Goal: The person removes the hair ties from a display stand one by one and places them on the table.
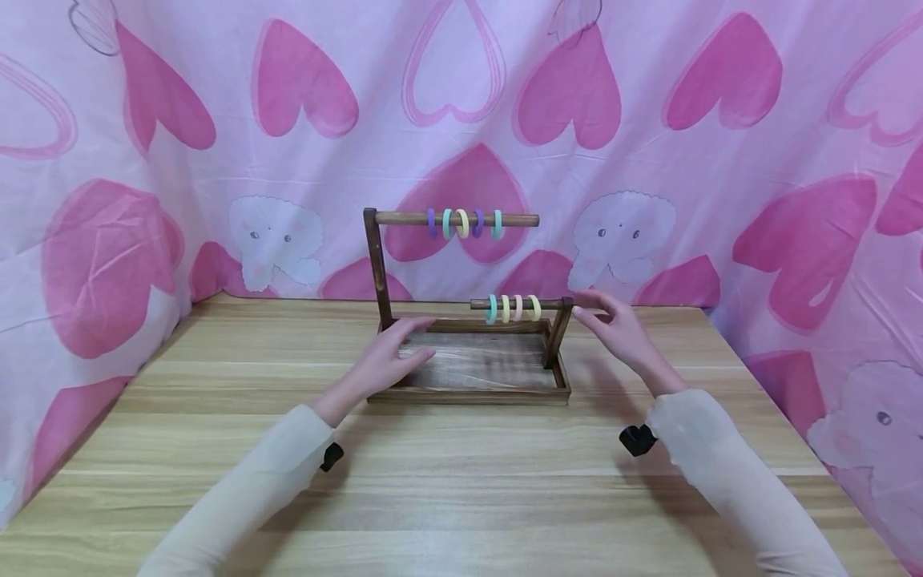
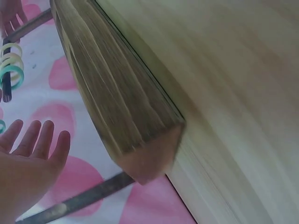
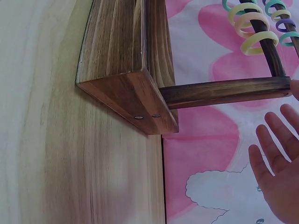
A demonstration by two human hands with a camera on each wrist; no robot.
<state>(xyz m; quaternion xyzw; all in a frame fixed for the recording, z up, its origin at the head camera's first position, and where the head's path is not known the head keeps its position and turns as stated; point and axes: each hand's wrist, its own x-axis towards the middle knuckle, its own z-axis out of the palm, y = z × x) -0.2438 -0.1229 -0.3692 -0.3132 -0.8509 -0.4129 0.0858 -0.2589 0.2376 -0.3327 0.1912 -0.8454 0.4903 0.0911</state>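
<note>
We see the table (image 1: 461,497) under a dark wooden rack (image 1: 469,395); its long upper bar (image 1: 404,218) runs above and behind its shorter lower bar (image 1: 551,304); our left hand (image 1: 385,358) is near the rack's left end, fingers extended; our right hand (image 1: 618,327) is just beside the lower bar's post, fingers straight and parted, though we cannot tell whether its thumb touches; five pastel rings (image 1: 463,223) hang above, four below.

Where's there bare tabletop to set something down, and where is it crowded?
Bare: the tabletop in front of the tray, between the sleeves; also left, between tray and curtain. Crowded: the tray's left end, by the left hand, and right end, by the short post and right hand.
</note>
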